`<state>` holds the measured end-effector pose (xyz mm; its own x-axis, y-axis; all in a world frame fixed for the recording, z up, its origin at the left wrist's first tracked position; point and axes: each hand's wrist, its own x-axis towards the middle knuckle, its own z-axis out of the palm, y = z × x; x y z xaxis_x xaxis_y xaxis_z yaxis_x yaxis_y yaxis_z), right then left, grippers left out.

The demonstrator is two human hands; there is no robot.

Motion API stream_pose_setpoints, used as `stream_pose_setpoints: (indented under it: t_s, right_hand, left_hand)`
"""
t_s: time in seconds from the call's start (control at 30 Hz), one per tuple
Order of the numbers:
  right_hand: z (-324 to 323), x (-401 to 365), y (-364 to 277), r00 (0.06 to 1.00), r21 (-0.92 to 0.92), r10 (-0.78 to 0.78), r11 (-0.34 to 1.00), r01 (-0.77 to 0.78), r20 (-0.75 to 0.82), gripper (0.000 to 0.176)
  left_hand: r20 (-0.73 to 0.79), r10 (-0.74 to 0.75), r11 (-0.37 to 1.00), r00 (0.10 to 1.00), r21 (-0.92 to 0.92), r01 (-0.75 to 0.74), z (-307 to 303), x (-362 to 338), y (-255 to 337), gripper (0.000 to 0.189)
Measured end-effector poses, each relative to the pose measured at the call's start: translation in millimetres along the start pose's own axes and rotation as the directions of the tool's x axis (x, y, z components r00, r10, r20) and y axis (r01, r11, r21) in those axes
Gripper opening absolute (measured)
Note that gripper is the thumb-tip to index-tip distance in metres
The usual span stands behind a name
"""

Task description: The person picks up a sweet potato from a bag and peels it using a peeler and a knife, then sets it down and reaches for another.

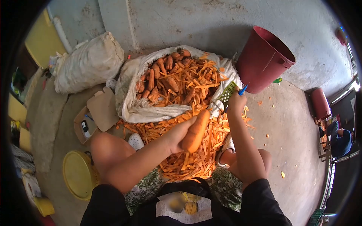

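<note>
My left hand [180, 136] is closed round a large peeled orange carrot [196, 132], its tip pointing up and away from me. To the right, my right hand [236, 101] grips a tool with a green perforated part [227, 93] and a blue end [243, 89]. Beyond both hands lies an open white sack [132, 109], holding unpeeled carrots [171, 83] and orange peel strips. A heap of peelings [181, 165] covers the floor under my hands, between my feet.
A full white sack [90, 62] stands at the upper left, near an open cardboard box [103, 109] and a yellow-lidded bucket [78, 175]. A dark red bin [264, 60] leans at the upper right. Another person [340, 142] sits at the far right.
</note>
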<state>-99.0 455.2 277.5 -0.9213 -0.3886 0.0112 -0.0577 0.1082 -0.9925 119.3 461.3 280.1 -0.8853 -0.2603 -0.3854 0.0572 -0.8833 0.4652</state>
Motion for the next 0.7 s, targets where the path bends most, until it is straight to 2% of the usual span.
stream_pose_setpoints:
  t_s: [0.03,0.07,0.13,0.17,0.2,0.27,0.33,0.4,0.43,0.47,0.5,0.53,0.6,0.67,0.7]
  right_hand:
    - [1.2,-13.0,-11.6,0.998,0.15,-0.025,0.989,0.016,0.054,0.027]
    - [3.5,-37.4,-30.4,0.99,0.208,0.017,0.977,-0.047,0.143,0.027]
    - [4.0,-75.6,-47.3,0.953,0.116,0.028,0.991,-0.066,0.303,0.025]
    - [3.6,-87.4,-43.7,0.916,0.096,-0.048,0.995,0.01,0.398,0.025]
    - [8.4,-95.3,-30.7,0.9,0.084,-0.18,0.984,0.159,0.397,0.026]
    - [6.4,-115.2,-31.8,0.846,-0.113,-0.329,0.906,0.408,0.419,0.025]
    - [3.9,-115.9,-38.5,0.858,-0.169,-0.287,0.906,0.387,0.425,0.025]
    - [4.5,-111.8,-36.6,0.868,-0.225,-0.245,0.902,0.368,0.433,0.024]
    - [7.0,-105.0,-27.5,0.873,-0.184,-0.287,0.906,0.381,0.394,0.024]
    - [8.9,-96.6,-19.0,0.877,-0.143,-0.326,0.907,0.395,0.352,0.024]
    - [8.9,-79.4,-16.7,0.933,-0.167,-0.228,0.945,0.281,0.279,0.024]
    - [6.8,-55.3,-14.9,0.972,-0.182,-0.124,0.97,0.161,0.2,0.023]
    - [-4.2,-2.3,7.0,0.987,-0.286,-0.155,0.945,0.16,0.041,0.026]
    - [-9.4,34.7,30.2,0.998,-0.026,0.031,0.999,-0.032,-0.047,0.026]
    - [-10.6,26.3,19.0,0.999,0.08,-0.039,0.996,0.04,-0.01,0.025]
  left_hand:
    - [-0.105,0.004,1.0,0.994,0.003,-0.004,7.8,-5.6,7.3,0.038]
    - [-0.102,0.006,1.0,0.995,-0.001,-0.007,4.6,-3.6,8.1,0.038]
    - [-0.176,0.031,0.997,0.984,-0.069,-0.043,-3.4,3.3,6.4,0.038]
    - [-0.275,0.058,0.994,0.96,-0.072,-0.081,-0.7,5.9,6.3,0.033]
    - [-0.274,0.056,0.994,0.96,-0.072,-0.078,-0.7,6.3,5.5,0.033]
    - [-0.214,0.085,0.986,0.973,-0.12,-0.112,-1.3,7.7,6.2,0.027]
    - [-0.241,0.115,0.99,0.964,-0.048,-0.13,5.4,3.7,4.9,0.024]
    - [-0.151,0.075,0.997,0.986,0.008,-0.075,-5.8,7.3,2.4,0.024]
    - [-0.151,0.076,0.997,0.986,0.007,-0.075,-5.0,7.4,0.5,0.024]
    - [-0.151,0.031,0.994,0.988,0.11,-0.015,-3.3,7.7,-1.6,0.025]
    - [-0.155,-0.012,0.976,0.988,0.214,0.046,-1.3,7.3,-2.8,0.026]
    - [-0.049,-0.079,0.987,0.996,0.14,0.085,12.7,-8.6,-3.4,0.03]
    - [-0.019,-0.18,0.965,0.983,0.191,0.181,19.6,-14.2,-7.2,0.036]
    - [-0.07,-0.128,0.972,0.989,0.192,0.14,30.8,-17.4,-1.0,0.038]
    - [-0.12,-0.072,0.977,0.99,0.191,0.095,33.9,-17.6,2.2,0.04]
